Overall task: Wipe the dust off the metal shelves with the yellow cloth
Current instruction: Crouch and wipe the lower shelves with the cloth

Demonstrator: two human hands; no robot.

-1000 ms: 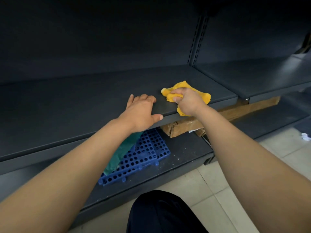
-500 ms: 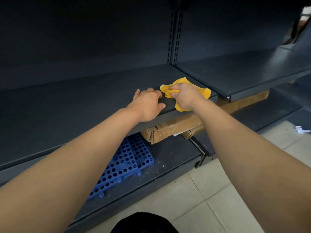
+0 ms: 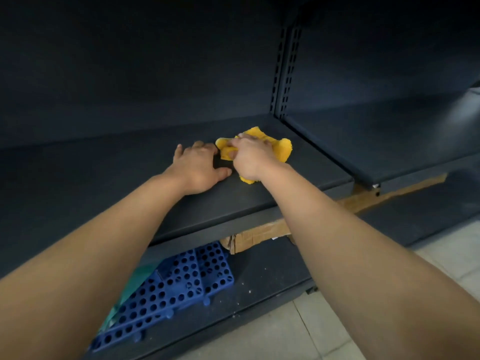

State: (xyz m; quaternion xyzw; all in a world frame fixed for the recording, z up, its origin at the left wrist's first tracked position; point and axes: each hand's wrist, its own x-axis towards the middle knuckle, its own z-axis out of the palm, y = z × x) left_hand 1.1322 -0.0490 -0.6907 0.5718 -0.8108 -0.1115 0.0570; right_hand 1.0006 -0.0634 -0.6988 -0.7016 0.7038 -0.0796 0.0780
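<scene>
So the yellow cloth [image 3: 281,151] is a fluffy, bright mustard-coloured rag, scrunched into a lumpy wad rather than spread out flat. It sits on the dark metal shelf [image 3: 104,183], toward the right end of this section and fairly close to the slotted upright [image 3: 285,74] at the back.

My right hand [image 3: 250,159] is on top of it, with the fingers [image 3: 240,144] curled down into the fabric and gripping a bunch of it. The cloth pokes out past my knuckles on the far side and off to the right. A fold bulges out on the left by my thumb, and a small corner sticks out under my wrist toward the shelf's front edge.

My left hand [image 3: 198,168] lies palm-down on the same shelf just beside the rag, fingers relaxed and holding nothing. The thumb is really close to the rag, but I honestly can't tell if it touches.

The lower shelf has blue perforated mats [image 3: 181,281], something green [image 3: 135,279] tucked beside them, and a cardboard box [image 3: 259,233] further right.
</scene>
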